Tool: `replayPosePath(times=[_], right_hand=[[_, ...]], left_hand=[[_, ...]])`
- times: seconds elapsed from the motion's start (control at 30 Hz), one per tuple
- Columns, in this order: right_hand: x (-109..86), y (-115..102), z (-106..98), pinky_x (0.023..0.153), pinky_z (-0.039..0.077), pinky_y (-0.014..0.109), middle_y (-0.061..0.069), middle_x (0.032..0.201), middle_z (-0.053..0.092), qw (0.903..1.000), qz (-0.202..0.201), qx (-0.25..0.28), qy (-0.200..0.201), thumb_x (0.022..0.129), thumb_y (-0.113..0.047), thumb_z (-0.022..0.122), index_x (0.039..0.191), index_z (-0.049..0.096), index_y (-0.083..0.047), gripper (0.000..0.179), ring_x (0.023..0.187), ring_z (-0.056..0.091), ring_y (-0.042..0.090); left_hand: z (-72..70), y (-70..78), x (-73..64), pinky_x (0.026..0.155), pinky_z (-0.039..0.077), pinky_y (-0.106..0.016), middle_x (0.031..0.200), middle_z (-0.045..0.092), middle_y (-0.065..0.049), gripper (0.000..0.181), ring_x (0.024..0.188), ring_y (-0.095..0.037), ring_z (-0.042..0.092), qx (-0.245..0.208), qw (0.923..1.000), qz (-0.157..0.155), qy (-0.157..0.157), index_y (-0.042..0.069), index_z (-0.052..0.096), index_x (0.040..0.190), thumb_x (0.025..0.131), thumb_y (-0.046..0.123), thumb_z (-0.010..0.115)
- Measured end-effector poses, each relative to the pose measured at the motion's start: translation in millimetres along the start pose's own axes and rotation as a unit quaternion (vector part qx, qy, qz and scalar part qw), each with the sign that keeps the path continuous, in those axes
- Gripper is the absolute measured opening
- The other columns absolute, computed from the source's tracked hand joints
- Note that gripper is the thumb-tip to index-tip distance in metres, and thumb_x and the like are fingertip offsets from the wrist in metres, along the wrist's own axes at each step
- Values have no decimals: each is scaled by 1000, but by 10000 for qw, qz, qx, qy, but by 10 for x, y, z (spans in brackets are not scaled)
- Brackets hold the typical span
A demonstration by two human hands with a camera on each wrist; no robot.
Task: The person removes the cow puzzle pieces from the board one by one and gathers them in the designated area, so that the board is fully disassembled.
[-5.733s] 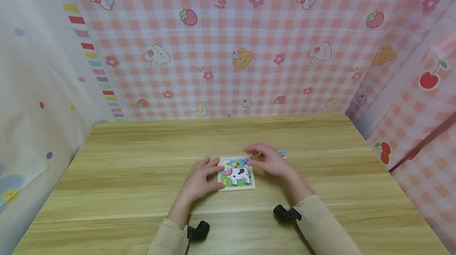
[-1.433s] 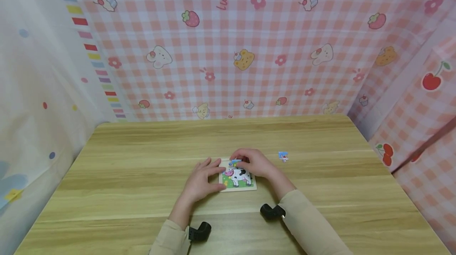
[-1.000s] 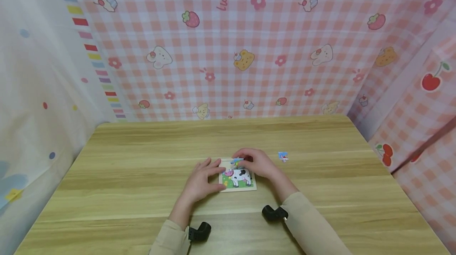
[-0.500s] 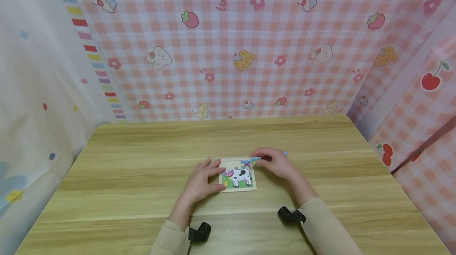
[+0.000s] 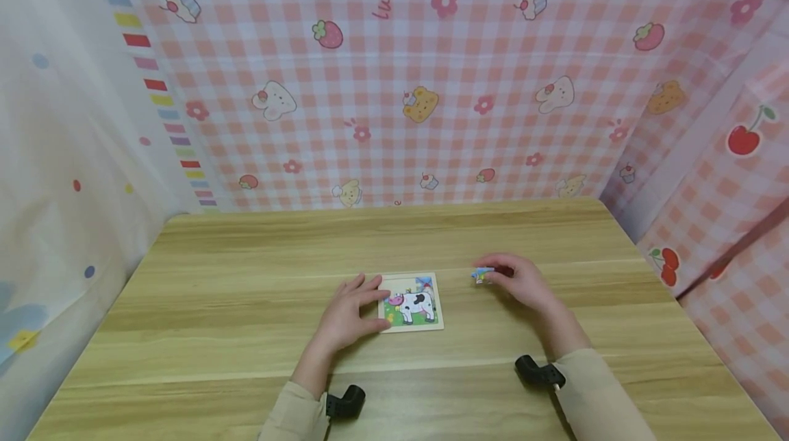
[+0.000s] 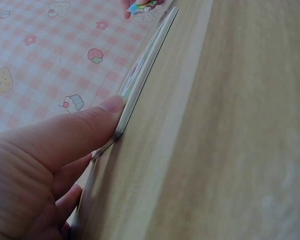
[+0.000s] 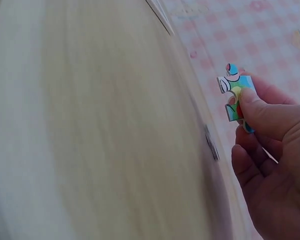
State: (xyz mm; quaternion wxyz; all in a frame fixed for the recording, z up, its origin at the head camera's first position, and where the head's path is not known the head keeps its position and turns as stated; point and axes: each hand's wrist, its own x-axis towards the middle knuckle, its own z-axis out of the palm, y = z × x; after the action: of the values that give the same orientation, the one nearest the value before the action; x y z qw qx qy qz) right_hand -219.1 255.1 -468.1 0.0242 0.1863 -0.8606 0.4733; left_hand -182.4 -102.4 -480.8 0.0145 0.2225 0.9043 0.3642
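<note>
In the head view, a small cow jigsaw puzzle in a pale wooden tray [image 5: 409, 329] lies on the table. Its upper left shows bare backing. My left hand [image 5: 346, 314] rests at the tray's left side, fingers spread, with thumb and index tips on it; in the left wrist view the thumb [image 6: 85, 130] presses the near corner. Right of the tray, my right hand [image 5: 524, 283] pinches a blue, green and yellow jigsaw piece [image 7: 236, 84] between thumb and fingers. Another loose piece [image 7: 211, 143] lies on the table below that hand, seen edge-on; in the head view the hand covers it.
The wood-grain table [image 5: 246, 263] reaches back to a pink checked cloth [image 5: 382, 153], with curtains on both sides. Each wrist wears a black camera mount, the left one [image 5: 346, 402] and the right one [image 5: 539, 372] both near the table's front.
My right hand, over the tray's upper part a second ago, has moved right and off it with the jigsaw piece still pinched. The left hand has stayed at the tray's left side.
</note>
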Motion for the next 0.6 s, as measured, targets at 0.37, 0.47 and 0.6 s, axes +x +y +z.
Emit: replayPosePath(times=[0.37, 0.47, 0.6], right_hand=[[-124, 251, -254, 80, 46, 16, 20, 113, 68, 9995, 94, -64, 295, 93, -2, 66, 113, 70, 3, 20, 95, 58, 4], [-135, 284, -309, 81, 45, 15, 19, 114, 68, 9987, 284, -252, 330, 94, -3, 66, 114, 70, 2, 21, 96, 58, 5], [-136, 301, -361, 83, 45, 16, 18, 115, 68, 9972, 423, -510, 333, 94, -4, 66, 114, 70, 1, 21, 100, 60, 14]], left_hand=[[4, -3, 0, 118, 10, -57, 149, 47, -8, 53, 144, -39, 27, 34, 10000, -34, 9, 11, 68, 128, 80, 29, 83], [5, -6, 0, 118, 10, -57, 150, 47, -8, 53, 145, -38, 27, 17, 10000, -35, 10, 11, 68, 128, 81, 29, 83], [2, -7, 5, 118, 9, -57, 150, 47, -9, 53, 145, -39, 27, 26, 10000, -9, -1, 11, 68, 128, 81, 29, 83]])
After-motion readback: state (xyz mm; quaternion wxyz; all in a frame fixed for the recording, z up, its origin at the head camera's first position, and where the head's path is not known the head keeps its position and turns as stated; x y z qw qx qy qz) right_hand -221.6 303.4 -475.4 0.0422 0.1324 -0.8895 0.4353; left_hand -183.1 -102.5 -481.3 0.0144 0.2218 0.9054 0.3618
